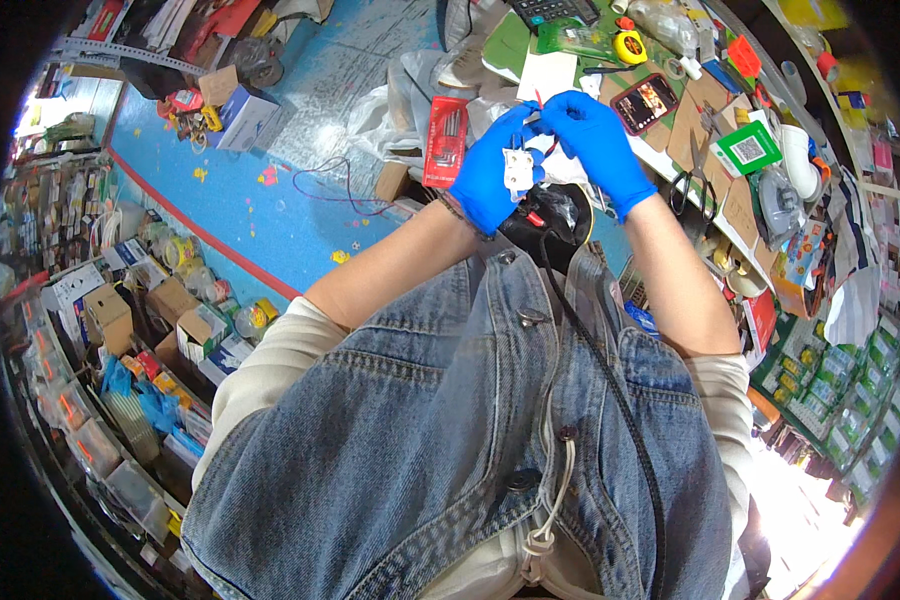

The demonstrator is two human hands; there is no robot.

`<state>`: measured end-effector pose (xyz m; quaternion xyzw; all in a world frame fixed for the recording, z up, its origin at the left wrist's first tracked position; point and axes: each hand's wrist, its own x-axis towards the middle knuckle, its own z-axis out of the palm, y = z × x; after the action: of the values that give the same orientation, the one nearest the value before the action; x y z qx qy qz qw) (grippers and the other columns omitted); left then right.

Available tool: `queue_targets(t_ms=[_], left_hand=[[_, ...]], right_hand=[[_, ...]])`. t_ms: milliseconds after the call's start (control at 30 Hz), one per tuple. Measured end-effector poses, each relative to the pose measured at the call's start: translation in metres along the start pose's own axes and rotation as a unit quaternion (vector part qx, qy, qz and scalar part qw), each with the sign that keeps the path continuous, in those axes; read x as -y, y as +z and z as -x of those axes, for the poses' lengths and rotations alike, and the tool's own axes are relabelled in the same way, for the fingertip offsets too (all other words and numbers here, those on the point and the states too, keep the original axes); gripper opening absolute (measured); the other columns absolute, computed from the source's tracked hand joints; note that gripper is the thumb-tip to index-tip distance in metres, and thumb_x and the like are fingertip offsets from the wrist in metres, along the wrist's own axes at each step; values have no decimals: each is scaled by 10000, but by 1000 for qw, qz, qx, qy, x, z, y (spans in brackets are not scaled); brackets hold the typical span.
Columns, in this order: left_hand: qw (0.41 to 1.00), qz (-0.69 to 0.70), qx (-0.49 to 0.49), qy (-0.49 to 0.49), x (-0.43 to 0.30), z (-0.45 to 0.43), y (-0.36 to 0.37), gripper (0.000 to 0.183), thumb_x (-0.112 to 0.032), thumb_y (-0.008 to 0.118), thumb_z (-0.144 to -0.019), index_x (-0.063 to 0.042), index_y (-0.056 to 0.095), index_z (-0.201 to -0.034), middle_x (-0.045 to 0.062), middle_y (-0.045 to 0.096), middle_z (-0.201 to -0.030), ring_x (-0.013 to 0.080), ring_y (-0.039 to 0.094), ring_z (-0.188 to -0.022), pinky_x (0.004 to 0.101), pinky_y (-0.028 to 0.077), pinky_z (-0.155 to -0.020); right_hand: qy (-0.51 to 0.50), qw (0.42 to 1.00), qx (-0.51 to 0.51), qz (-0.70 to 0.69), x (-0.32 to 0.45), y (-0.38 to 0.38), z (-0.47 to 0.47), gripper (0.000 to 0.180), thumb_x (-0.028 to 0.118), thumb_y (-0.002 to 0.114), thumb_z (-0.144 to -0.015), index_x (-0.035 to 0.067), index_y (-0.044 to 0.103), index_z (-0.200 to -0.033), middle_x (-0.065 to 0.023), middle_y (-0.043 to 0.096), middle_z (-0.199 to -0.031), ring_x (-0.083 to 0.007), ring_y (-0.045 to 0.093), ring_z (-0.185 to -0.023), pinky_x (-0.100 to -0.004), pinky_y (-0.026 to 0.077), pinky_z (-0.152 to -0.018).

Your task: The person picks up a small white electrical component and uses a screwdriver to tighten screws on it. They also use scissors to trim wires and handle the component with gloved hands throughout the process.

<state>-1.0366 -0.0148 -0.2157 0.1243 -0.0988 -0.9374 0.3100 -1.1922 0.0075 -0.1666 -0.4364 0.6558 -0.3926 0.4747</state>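
Both my hands wear blue gloves and are held close together at the top centre. My left hand (493, 171) holds a small white plastic electrical part (519, 169) with screw-like holes, its body lying along the palm. Its fingertips also meet a thin red wire (538, 99). Just to the right, my right hand (596, 146) has its thumb and fingers pinched together at the same wire, beside the left fingertips. What exactly lies between the fingertips is partly hidden by the gloves. A red-and-clear pack of tools (445, 141) lies to the left of my left hand.
On the cluttered table at the right are a phone (645, 103), black-handled scissors (694, 180), a yellow tape measure (630, 46), a green card (747, 144) with a printed code and a calculator (555, 11). A blue-and-white box (246, 120) stands on the blue floor (232, 187). Filled shelves line the left.
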Motion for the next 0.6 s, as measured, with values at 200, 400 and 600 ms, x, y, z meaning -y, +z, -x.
queue_targets(t_ms=[200,400,600], left_hand=[[998,-21,-62,5,-6,4,6,272,-169,415,-925,-95,472,-1181,62,542,-1025,166,545,-825,286,480,-698],[992,14,-125,24,-25,-4,19,226,-246,459,-913,-82,524,-1055,33,559,-860,166,549,-720,291,467,-645],[987,-80,-136,9,-26,0,45,247,-263,433,-921,-80,523,-1061,35,577,-873,152,569,-739,256,480,-664]], right_hand=[[51,991,106,-71,28,-28,8,136,185,561,-833,51,577,-849,3,549,-699,-39,438,-528,-187,307,-461],[-89,992,36,83,48,-16,41,140,153,581,-821,27,588,-882,-20,585,-762,-59,505,-649,-201,397,-576],[-49,999,22,-7,53,-11,42,149,161,581,-814,16,607,-838,-17,588,-732,-101,531,-662,-238,431,-618]])
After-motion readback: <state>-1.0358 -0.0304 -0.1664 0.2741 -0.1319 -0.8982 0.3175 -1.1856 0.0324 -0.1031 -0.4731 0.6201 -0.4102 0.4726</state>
